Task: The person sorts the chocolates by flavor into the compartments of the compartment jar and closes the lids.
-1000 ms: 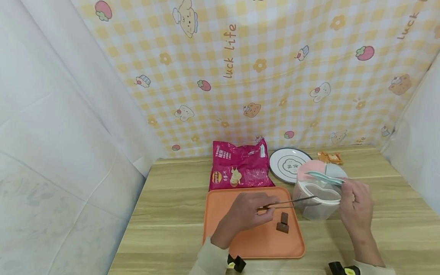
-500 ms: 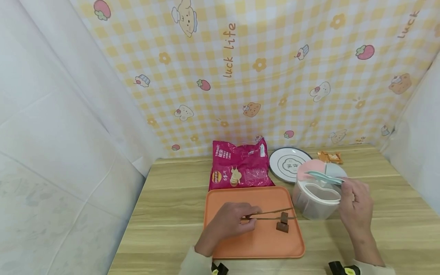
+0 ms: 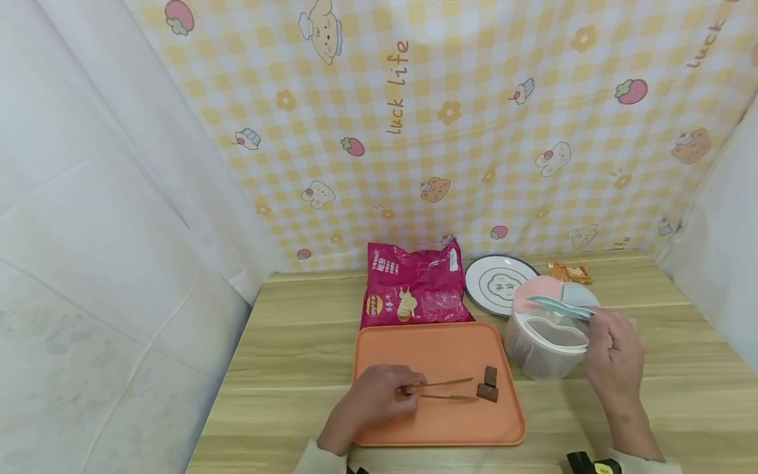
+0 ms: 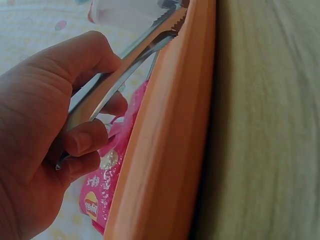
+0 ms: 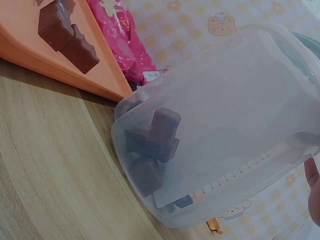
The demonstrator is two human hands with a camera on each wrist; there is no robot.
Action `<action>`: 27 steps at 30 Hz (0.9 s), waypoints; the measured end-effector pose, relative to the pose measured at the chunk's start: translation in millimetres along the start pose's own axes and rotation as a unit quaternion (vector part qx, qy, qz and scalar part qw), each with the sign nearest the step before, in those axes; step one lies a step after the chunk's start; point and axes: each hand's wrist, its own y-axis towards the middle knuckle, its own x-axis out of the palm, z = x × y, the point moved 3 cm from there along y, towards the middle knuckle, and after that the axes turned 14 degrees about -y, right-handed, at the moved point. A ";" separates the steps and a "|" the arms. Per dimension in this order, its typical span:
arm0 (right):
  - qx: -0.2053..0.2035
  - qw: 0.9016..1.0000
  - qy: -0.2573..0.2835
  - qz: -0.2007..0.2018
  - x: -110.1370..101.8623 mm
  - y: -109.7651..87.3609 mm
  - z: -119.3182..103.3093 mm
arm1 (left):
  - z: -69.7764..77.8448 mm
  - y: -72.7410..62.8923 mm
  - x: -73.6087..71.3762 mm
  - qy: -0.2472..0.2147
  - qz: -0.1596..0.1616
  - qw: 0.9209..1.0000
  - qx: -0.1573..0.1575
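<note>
My left hand [image 3: 379,395] holds metal tongs [image 3: 447,382] low over the orange tray [image 3: 426,424]. The tongs' toothed tips are spread apart with nothing between them. Just right of the tips, two brown chocolate pieces [image 3: 487,393] lie on the tray. With thumb and fingers, my right hand [image 3: 616,349] pinches the raised light teal flap lid [image 3: 559,305] of a clear divided container [image 3: 547,365]. Below that flap one compartment stands uncovered. Through the wall in the right wrist view, several chocolate pieces [image 5: 163,127] show at the container's bottom.
A magenta chip bag [image 3: 414,283] lies behind the tray. Beside it is a white plate [image 3: 482,280] with a dark rim, partly behind the container. Orange wrapped packets [image 3: 568,271] lie at the back right. A checked yellow cloth [image 3: 379,184] hangs behind the wooden table [image 3: 284,368].
My left hand has moved the tongs from the container's uncovered compartment left and down over the tray, and their tips are now left of the chocolates. The right hand has stayed on the flap.
</note>
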 end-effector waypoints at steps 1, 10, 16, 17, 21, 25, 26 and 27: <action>0.000 1.000 -0.001 0.000 -0.2 0.1 -0.4 | -0.5 -0.6 0.4 -0.001 -0.002 1.000 -0.002; 0.001 1.000 -0.002 -0.001 -0.2 0.4 -1.0 | -0.7 0.6 4.1 -0.017 -0.010 1.000 0.009; 0.007 1.000 -0.006 -0.004 1.2 -1.0 7.1 | -1.5 1.1 4.3 -0.028 -0.010 1.000 0.005; 0.008 1.000 -0.007 -0.004 1.4 -1.3 8.3 | -1.4 1.1 4.2 -0.032 -0.010 0.999 0.008; 0.006 1.000 -0.006 -0.005 1.9 -2.0 11.6 | -0.4 1.0 3.4 -0.035 -0.007 0.999 0.021; 0.004 1.000 -0.008 -0.004 2.0 -2.5 13.1 | 0.5 0.4 2.4 -0.031 0.001 0.999 0.029; 0.005 1.000 -0.008 -0.004 2.0 -2.6 13.3 | 0.5 0.2 2.3 -0.031 0.002 0.999 0.030; 0.005 1.000 -0.009 -0.004 1.9 -2.7 13.4 | 0.6 0.0 2.2 -0.032 0.004 0.999 0.030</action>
